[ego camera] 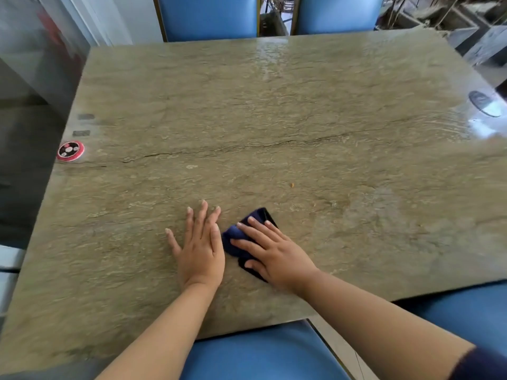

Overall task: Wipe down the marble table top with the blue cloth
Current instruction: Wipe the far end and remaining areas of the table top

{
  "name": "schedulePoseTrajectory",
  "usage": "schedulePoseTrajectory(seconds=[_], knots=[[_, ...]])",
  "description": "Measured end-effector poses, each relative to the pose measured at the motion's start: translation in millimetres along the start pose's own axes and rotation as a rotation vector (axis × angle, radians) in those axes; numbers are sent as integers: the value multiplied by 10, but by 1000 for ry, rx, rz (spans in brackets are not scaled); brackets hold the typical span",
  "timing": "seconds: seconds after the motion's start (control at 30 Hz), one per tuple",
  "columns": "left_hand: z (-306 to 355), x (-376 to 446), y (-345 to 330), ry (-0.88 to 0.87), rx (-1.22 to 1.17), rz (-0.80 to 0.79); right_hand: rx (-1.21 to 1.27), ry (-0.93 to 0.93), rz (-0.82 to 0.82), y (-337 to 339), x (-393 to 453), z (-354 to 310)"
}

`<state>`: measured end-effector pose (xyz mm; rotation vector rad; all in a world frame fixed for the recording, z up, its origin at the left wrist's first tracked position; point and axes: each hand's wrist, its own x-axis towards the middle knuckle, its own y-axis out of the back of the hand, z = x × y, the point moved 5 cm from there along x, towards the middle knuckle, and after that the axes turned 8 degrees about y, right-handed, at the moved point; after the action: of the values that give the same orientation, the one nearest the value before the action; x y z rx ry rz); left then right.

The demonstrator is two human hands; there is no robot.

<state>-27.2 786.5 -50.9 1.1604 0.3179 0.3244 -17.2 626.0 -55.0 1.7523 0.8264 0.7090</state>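
Observation:
The marble table top [274,111] is greenish-brown with a dark crack running across its middle. A dark blue cloth [238,237] lies near the front edge, mostly covered by my right hand [271,250], which presses flat on it with straight, spread fingers. Just to its left, my left hand [201,245] rests flat on the bare marble, fingers straight, touching no cloth. A small orange crumb [292,184] lies on the marble beyond the cloth.
A round red and black call button [70,150] sits at the table's left edge. A dark oval object [485,103] lies at the far right edge. Blue padded chairs stand at the far side [208,15] and near side [260,355].

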Motion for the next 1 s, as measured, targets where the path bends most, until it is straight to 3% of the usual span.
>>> schedulePoseTrajectory(seconds=[0.2,0.4,0.5,0.6,0.77,0.83,0.9,1.0], knots=[[10,8,-35,42,96,-19,35,-281,67,194,633,629],[12,30,-62,112,154,-63,64,-663,321,329,27,955],[209,67,-90,211,77,-43,-5,-652,383,388,-527,741],[596,127,-220,148,11,-92,77,-542,356,491,-821,698],[915,95,-444,-6,241,-105,-20,-738,653,1116,-1154,1277],[916,74,-446,-10,259,-66,11,-900,596,1174,-1294,1641],[924,72,-449,-20,252,-57,85,-1030,411,1029,-1386,1926],[944,67,-457,-32,237,-38,119,-1053,271,773,-1354,2037]])
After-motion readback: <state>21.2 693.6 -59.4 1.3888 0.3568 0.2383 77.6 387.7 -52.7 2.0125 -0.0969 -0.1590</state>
